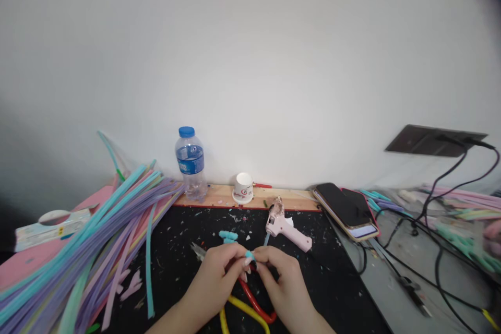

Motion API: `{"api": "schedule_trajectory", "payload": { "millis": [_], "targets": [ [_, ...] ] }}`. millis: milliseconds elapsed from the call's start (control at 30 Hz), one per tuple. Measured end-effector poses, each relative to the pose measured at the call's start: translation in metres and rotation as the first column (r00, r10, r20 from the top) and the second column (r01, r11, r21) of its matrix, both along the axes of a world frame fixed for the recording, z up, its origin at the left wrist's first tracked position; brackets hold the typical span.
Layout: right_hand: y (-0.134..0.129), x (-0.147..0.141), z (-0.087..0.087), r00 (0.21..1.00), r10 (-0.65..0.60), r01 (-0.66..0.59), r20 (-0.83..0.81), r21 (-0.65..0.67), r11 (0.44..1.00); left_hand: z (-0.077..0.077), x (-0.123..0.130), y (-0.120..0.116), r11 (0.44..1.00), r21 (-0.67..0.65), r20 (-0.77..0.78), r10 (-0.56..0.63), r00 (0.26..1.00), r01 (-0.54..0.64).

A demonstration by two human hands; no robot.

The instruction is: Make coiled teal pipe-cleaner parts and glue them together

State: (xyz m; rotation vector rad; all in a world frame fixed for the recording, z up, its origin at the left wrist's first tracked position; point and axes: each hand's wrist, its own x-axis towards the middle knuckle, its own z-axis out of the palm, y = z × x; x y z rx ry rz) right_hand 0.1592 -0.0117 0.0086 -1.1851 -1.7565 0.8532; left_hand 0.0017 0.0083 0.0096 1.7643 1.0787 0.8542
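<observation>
My left hand (219, 269) and my right hand (284, 274) meet at the lower middle of the head view. Between their fingertips they pinch a small light-blue fuzzy piece (249, 254), apparently bent pipe cleaner, mostly covered by the fingers. Just beyond my left hand lies a coiled light-blue pipe cleaner (228, 236) on the black mat (172, 266). A metal blade tip (198, 251) shows beside that hand. Below the fingers are a red loop (254, 300) and a yellow loop (250, 309), perhaps tool handles. A pink glue gun (289, 229) lies beyond my right hand.
Pastel pipe cleaners (117, 229) are heaped at left beside a tape roll (52, 216). Against the wall stand a plastic bottle (190, 164) and a paper cup (243, 188). Phones (346, 209) and black cables (438, 255) occupy the right; scraps dot the mat.
</observation>
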Motion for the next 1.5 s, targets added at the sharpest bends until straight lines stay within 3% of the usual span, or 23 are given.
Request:
{"api": "schedule_trajectory", "payload": {
  "millis": [300,533,900,1500],
  "targets": [
    [-0.0046,-0.0007,-0.0048,0.991,-0.008,-0.007,0.130,0.115,0.993,0.0002,0.0004,-0.0009,1.000,0.026,-0.052,-0.006,0.999,0.007],
    [-0.0039,-0.0008,-0.0014,0.996,-0.043,0.042,0.081,0.018,0.999,-0.0004,-0.0004,-0.0008,0.999,0.038,-0.049,0.006,0.999,-0.004],
    [-0.0004,0.0003,-0.0035,0.994,-0.095,0.096,0.050,-0.022,0.995,0.0000,-0.0012,0.0012,0.997,0.072,-0.073,-0.005,0.997,0.010],
    [-0.0050,0.0001,-0.0071,0.970,-0.095,0.040,0.225,0.238,0.971,-0.0002,-0.0006,-0.0013,0.996,0.091,-0.094,0.004,0.996,0.005]
  ]
}}
